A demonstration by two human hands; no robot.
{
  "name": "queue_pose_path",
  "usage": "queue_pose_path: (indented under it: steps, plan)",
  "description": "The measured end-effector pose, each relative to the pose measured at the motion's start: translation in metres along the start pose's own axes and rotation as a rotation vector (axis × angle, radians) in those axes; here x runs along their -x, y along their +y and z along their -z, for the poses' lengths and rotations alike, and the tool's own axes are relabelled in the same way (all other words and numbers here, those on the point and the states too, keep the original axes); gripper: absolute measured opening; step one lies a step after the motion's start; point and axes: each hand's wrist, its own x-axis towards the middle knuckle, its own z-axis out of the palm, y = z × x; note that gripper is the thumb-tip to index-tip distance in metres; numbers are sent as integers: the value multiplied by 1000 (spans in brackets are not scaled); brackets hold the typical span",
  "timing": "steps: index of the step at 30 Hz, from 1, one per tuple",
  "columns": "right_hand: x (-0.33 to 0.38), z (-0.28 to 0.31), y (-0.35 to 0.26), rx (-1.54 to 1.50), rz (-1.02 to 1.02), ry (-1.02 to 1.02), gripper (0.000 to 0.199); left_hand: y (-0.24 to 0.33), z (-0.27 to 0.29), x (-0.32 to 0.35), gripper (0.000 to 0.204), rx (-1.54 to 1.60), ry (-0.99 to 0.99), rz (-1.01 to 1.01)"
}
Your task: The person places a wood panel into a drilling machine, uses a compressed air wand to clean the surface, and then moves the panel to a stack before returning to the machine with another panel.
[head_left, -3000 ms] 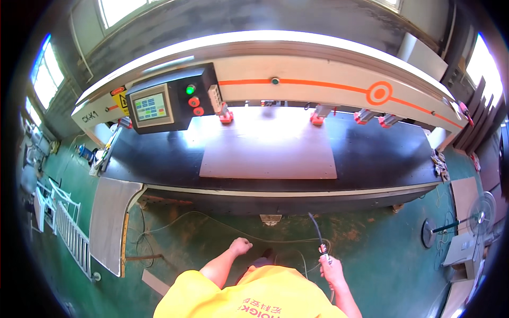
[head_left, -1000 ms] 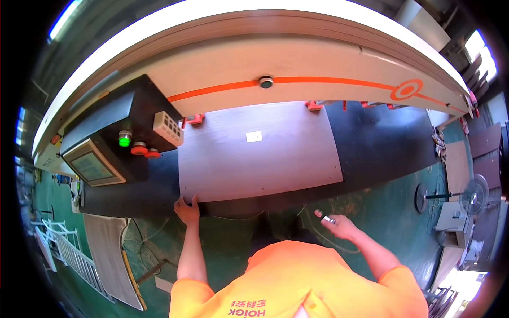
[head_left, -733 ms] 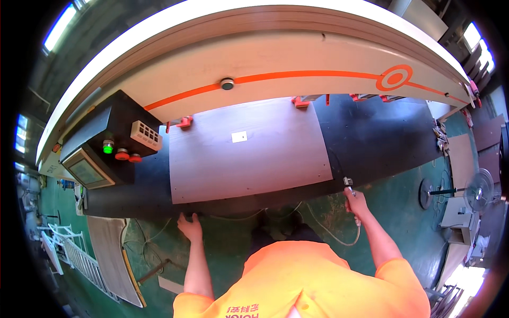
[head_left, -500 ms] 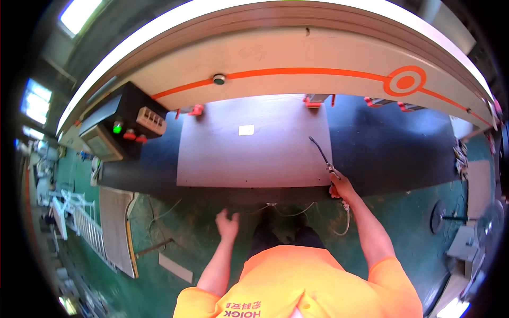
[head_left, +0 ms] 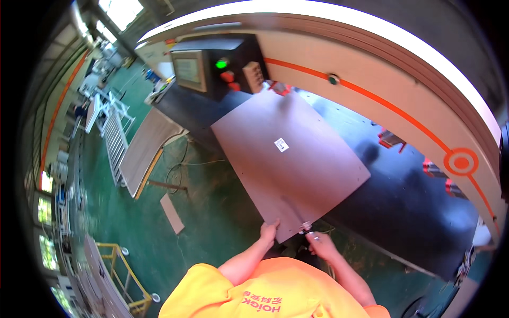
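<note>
A flat grey-brown panel (head_left: 313, 175) with a small white label lies partly on the black worktable (head_left: 408, 217). Its near corner juts out over the table's front edge toward me. At that corner, my left hand (head_left: 269, 233) is closed on the panel's edge, thumb on top. Close by on the right, my right hand (head_left: 322, 246) is wrapped around an air blow gun (head_left: 306, 228). The gun's thin dark nozzle, blurred, points up over the panel. Some of the right fingers are hidden.
Above the table runs a beige machine beam (head_left: 371, 93) with an orange stripe and red-tipped clamps beneath. A black control box (head_left: 233, 58) with a screen hangs at its left. On the green floor stand a curved panel (head_left: 146, 148), a white ladder-like frame (head_left: 115, 146) and a yellow trolley (head_left: 124, 275).
My view has swung left. The panel has turned on the table and come toward me past its edge. My left hand has taken hold of the panel; my right hand brought the blow gun nearer.
</note>
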Motion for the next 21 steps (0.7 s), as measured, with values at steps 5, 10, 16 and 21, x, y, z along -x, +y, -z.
queue_pose_path:
  steps: [5,10,16,21]
  plan:
    - [-23,41,-26,205,33,362,38,38,132,-6,38,-33,247,-103]
    - [-40,-32,-73,1015,151,147,43,89,261,0,39,-240,300,-50]
    - [-113,-93,-109,395,140,326,41,170,396,-22,41,-410,234,-72]
    - [-137,-179,-116,365,91,450,44,221,475,-89,42,-525,148,-138]
